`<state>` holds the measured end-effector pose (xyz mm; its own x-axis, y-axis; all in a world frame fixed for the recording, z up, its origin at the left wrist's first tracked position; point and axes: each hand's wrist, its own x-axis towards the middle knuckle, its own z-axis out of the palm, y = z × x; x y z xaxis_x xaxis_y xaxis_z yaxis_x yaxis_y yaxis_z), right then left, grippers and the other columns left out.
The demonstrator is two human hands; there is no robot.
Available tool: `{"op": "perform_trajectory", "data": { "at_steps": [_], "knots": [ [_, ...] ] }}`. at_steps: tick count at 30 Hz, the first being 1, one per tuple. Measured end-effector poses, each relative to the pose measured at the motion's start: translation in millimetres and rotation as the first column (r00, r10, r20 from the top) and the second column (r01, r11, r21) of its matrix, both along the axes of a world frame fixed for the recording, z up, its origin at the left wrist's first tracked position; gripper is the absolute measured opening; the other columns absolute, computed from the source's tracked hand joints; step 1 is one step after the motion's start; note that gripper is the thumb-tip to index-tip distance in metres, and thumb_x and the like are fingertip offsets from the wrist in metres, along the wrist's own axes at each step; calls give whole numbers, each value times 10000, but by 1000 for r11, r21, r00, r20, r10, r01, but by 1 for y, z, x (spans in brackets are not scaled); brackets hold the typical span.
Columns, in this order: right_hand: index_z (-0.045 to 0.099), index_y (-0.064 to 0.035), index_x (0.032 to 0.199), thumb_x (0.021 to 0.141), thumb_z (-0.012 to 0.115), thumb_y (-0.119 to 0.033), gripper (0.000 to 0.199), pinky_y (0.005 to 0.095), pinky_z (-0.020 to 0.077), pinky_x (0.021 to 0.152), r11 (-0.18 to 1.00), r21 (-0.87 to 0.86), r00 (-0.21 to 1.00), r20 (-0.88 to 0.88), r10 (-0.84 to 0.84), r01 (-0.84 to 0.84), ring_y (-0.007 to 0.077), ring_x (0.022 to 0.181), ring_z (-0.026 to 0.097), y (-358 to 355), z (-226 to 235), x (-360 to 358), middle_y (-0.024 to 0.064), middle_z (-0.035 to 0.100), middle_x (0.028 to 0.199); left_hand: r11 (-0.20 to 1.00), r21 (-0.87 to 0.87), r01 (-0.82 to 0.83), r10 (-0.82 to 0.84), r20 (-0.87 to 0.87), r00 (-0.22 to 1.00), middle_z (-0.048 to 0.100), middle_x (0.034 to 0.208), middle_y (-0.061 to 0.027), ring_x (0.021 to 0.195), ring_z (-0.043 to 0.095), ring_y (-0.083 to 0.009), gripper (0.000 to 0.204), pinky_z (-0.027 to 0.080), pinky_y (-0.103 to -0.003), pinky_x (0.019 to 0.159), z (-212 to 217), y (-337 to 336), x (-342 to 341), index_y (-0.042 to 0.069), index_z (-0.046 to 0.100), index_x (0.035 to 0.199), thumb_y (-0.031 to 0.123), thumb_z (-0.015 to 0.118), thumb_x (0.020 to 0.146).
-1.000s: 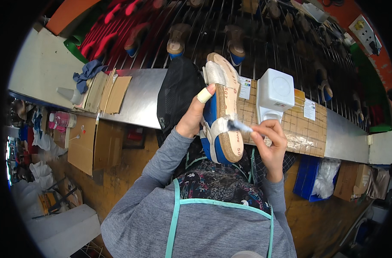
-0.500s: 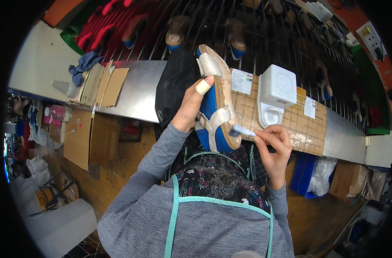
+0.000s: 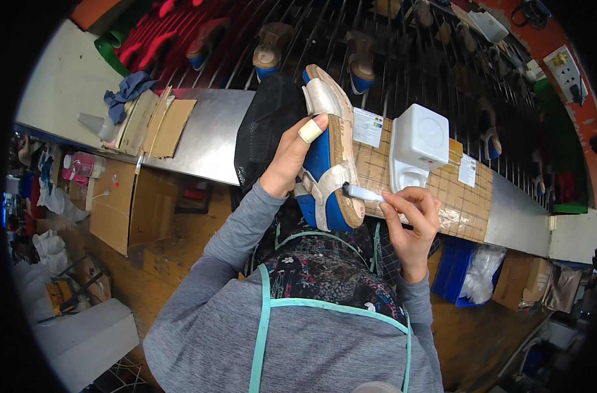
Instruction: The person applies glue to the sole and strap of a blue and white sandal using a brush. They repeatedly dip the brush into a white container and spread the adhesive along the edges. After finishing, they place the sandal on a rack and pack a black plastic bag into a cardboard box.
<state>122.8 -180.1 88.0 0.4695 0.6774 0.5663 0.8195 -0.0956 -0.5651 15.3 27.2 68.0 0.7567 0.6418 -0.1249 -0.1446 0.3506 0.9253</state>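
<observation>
A sandal [image 3: 343, 154] with a cork-coloured sole, pale straps and a blue shoe last inside it is tilted up before me, heel end nearest. My left hand [image 3: 288, 157] is closed around its left side, the thumb wrapped with a pale yellow band. Between thumb and fingertips, my right hand [image 3: 417, 219] pinches a small brush [image 3: 367, 194] with a whitish handle and dark bristles. The bristles are at the sole's edge near the heel strap; whether they touch is hard to tell.
A white plastic dispenser [image 3: 421, 134] with a small cup stands on a taped cardboard sheet [image 3: 468, 203]. A black mesh-covered object [image 3: 262, 131] is left of the sandal. Beyond the bench, more sandals on lasts [image 3: 267, 56] sit on a metal-bar rack.
The brush tip has shifted a little left and away from me along the heel's edge, with my right hand following. My left hand keeps its hold on the sandal.
</observation>
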Motion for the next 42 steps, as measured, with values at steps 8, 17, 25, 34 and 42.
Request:
{"op": "perform_trajectory", "data": {
  "at_steps": [8, 17, 25, 34, 42],
  "knots": [
    [747, -114, 888, 669, 792, -93, 225, 291, 307, 699, 997, -37, 997, -8, 73, -73, 143, 704, 495, -13, 5, 9, -4, 607, 804, 993, -105, 56, -60, -29, 998, 577, 1180, -177, 1071, 584, -227, 783, 458, -327, 934, -1, 6, 9, -41, 484, 1291, 589, 585, 838],
    [748, -113, 894, 644, 794, -65, 258, 304, 307, 729, 991, 45, 991, 26, 129, -130, 139, 698, 497, -16, 15, 15, 10, 606, 813, 944, -272, 185, -194, -5, 981, 572, 1231, -178, 1107, 582, -219, 777, 454, -350, 970, -6, 5, 20, 5, 489, 1306, 633, 530, 851],
    [751, -140, 899, 640, 799, -77, 271, 319, 294, 729, 948, 114, 949, 143, 282, -299, 130, 694, 496, 7, 34, 21, 0, 611, 823, 757, -542, 365, -348, 139, 927, 594, 1249, -104, 1101, 605, -216, 613, 493, -346, 954, -16, -2, 17, 71, 498, 1321, 552, 427, 947],
    [759, -158, 894, 631, 804, -134, 269, 311, 298, 708, 856, 56, 854, 133, 503, -513, 123, 697, 492, 40, 44, 24, -10, 609, 806, 197, -427, 883, -365, 804, 470, 535, 1249, -219, 1118, 581, -335, 694, 553, -451, 865, -34, -26, -10, 56, 361, 1406, 584, 318, 959],
    [767, -158, 890, 665, 796, -210, 233, 296, 292, 688, 759, -57, 755, 82, 651, -648, 122, 716, 491, 55, 37, 36, -16, 610, 796, -229, -624, 747, -334, 772, 542, 420, 1180, -397, 1044, 558, -462, 783, 555, -525, 809, -60, -44, -32, -40, 237, 1423, 576, 343, 951]
  ]
}}
